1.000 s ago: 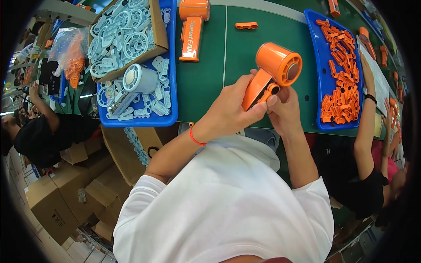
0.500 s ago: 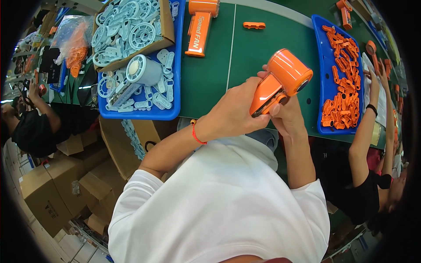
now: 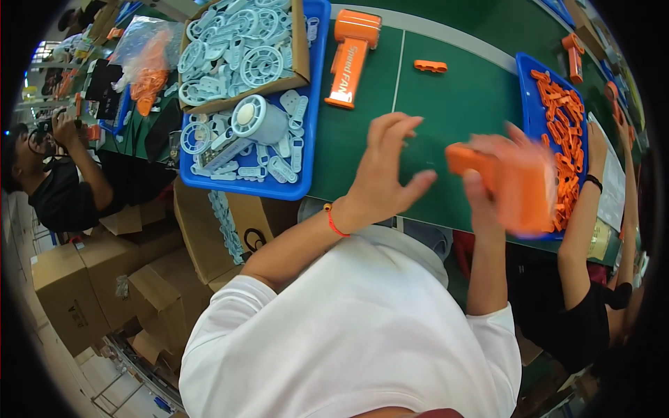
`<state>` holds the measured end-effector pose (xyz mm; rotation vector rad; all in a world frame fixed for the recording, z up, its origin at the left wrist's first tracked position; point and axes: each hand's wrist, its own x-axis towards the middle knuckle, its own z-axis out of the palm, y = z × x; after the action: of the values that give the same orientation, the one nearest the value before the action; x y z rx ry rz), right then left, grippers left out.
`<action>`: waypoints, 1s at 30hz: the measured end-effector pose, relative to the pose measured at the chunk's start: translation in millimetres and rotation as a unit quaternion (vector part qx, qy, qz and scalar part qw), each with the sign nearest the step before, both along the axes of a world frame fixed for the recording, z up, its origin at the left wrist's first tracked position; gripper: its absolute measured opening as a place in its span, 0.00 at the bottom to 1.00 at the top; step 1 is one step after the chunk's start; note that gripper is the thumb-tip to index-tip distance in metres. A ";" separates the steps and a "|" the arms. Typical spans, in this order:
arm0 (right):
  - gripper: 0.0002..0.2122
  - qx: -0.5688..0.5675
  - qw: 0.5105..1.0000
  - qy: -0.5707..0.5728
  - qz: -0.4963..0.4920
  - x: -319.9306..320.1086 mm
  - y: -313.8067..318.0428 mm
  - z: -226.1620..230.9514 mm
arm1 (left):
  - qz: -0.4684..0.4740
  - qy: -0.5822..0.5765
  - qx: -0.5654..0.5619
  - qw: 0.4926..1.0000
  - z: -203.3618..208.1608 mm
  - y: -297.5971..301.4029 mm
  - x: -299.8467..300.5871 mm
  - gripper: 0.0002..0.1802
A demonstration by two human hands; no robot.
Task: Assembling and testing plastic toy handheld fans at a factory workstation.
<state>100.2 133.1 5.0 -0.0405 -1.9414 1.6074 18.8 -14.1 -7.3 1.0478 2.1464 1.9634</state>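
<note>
My right hand [image 3: 482, 182] grips an orange handheld fan [image 3: 519, 184], smeared by motion, in front of the right-hand tray. Its round head points to the right and its handle toward my left hand. My left hand [image 3: 390, 167] hovers over the green table with fingers apart and nothing in them. Beyond it lies a second orange handheld fan [image 3: 352, 59], with white lettering on its handle. A small orange clip-like part [image 3: 431, 66] rests on the table to the right of that fan.
At left, a blue tray [image 3: 306, 182] bears a cardboard box [image 3: 301, 42] of pale blue plastic parts, with loose parts beside it. Another blue tray [image 3: 531, 76] on the right holds many small orange parts. Past it, a co-worker's arms [image 3: 584, 209] reach over the table [image 3: 460, 104].
My left hand has let go of the orange fan and opened. My right hand has carried the fan to the right, turning it so its head faces right. The view has shifted slightly.
</note>
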 end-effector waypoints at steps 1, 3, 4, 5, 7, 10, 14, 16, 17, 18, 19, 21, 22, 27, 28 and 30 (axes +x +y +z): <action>0.19 -0.120 0.988 0.092 0.005 -1.7 -2.1 3.2 | 0.004 0.004 0.001 1.000 -6.6 -4.8 -2.3 0.28; 0.16 0.087 0.993 -0.055 -0.059 2.8 10.7 -20.7 | -0.067 -0.055 -0.136 0.987 -18.2 -12.9 -9.0 0.20; 0.15 0.023 0.998 -0.038 -0.047 -2.5 8.4 -28.1 | -0.060 0.033 -0.134 0.989 -16.5 -12.5 -8.5 0.13; 0.14 -0.041 0.998 -0.021 -0.035 -7.3 8.3 -30.2 | -0.058 0.039 -0.132 0.989 -15.5 -12.6 -7.7 0.13; 0.10 0.109 0.989 0.063 -0.082 -5.9 6.8 -9.1 | -0.078 0.079 -0.146 0.983 -17.3 -20.5 -5.7 0.14; 0.07 -0.004 0.998 -0.053 -0.015 -1.6 0.4 -6.3 | -0.065 0.074 -0.083 0.992 -15.2 -16.7 2.6 0.10; 0.14 0.002 0.987 -0.157 0.007 -21.7 -3.5 -24.1 | -0.155 0.274 0.072 0.946 5.2 -10.4 26.9 0.08; 0.25 0.391 0.897 -0.205 -0.044 -16.9 -7.5 -3.2 | -0.084 0.394 0.081 0.912 28.7 -1.2 21.3 0.10; 0.27 0.460 0.859 -0.219 -0.047 -15.0 -5.8 -2.9 | -0.023 0.393 -0.037 0.918 27.7 -0.7 18.5 0.12; 0.28 0.492 0.842 -0.220 0.020 -6.7 1.7 -0.9 | -0.009 0.383 -0.127 0.915 20.8 3.8 8.5 0.15; 0.28 0.491 0.838 -0.238 0.023 3.7 5.0 6.5 | 0.002 0.372 -0.219 0.902 13.9 7.3 3.4 0.17; 0.28 0.357 0.884 -0.286 0.095 7.1 14.0 17.9 | -0.015 0.353 -0.247 0.902 9.9 4.3 1.0 0.19; 0.26 0.296 0.906 -0.292 0.082 10.8 19.0 13.1 | -0.024 0.343 -0.280 0.896 9.2 4.3 -0.7 0.22; 0.25 0.417 0.897 -0.149 0.019 20.0 22.7 -19.1 | -0.018 0.388 -0.330 0.861 8.4 12.9 -1.3 0.26; 0.25 0.430 0.893 -0.133 0.001 21.1 23.3 -22.9 | -0.018 0.386 -0.331 0.861 5.1 13.3 -1.5 0.27; 0.25 0.436 0.892 -0.120 -0.008 21.7 19.8 -25.7 | -0.035 0.383 -0.339 0.859 4.8 13.0 -1.6 0.27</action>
<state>121.9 152.9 -20.7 0.1140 -2.6770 0.6080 17.2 -1.1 -2.5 1.8553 2.7306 0.6063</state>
